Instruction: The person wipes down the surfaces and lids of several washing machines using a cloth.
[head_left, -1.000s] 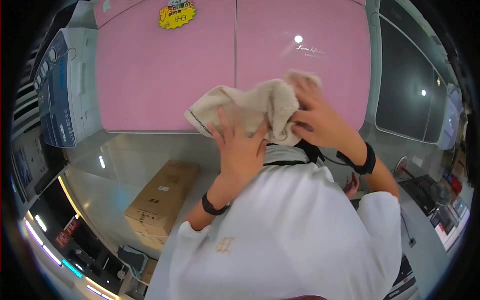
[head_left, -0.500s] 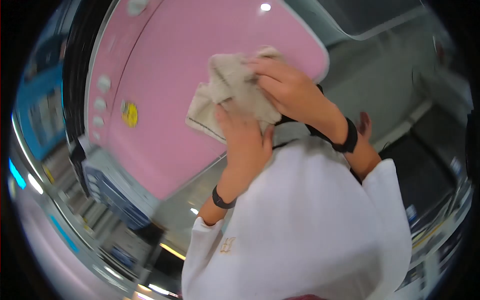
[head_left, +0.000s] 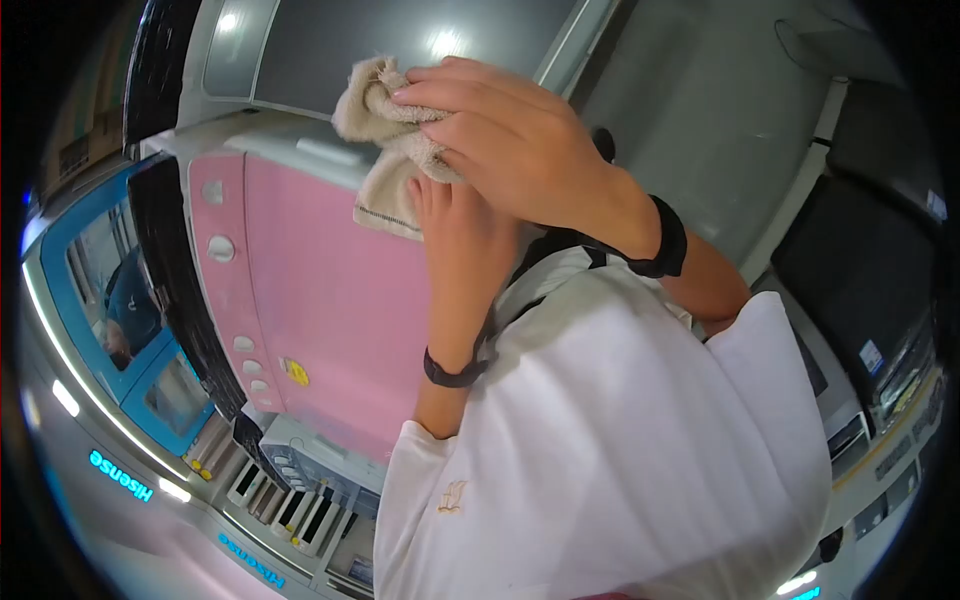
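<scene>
A crumpled beige cloth point(head_left: 385, 190) is bunched near the gap between a pink machine top point(head_left: 330, 290) and a dark grey lid point(head_left: 350, 60). My right hand point(head_left: 510, 135) has its fingers curled over the cloth's upper part, beside the grey lid. Below it, my left hand point(head_left: 460, 215) is pressed to the cloth's lower edge, its fingers partly covered by the cloth and by my right hand. A black band is on each wrist.
A row of knobs and a yellow sticker point(head_left: 296, 372) mark the pink machine's left side. Another machine with a blue-grey panel point(head_left: 300, 470) stands below it. Black boxed items point(head_left: 850, 270) are at the right, beyond grey floor.
The view has turned, and the hands with the cloth have moved from the pink top's front toward the dark grey lid. The cloth is now more bunched under my right hand.
</scene>
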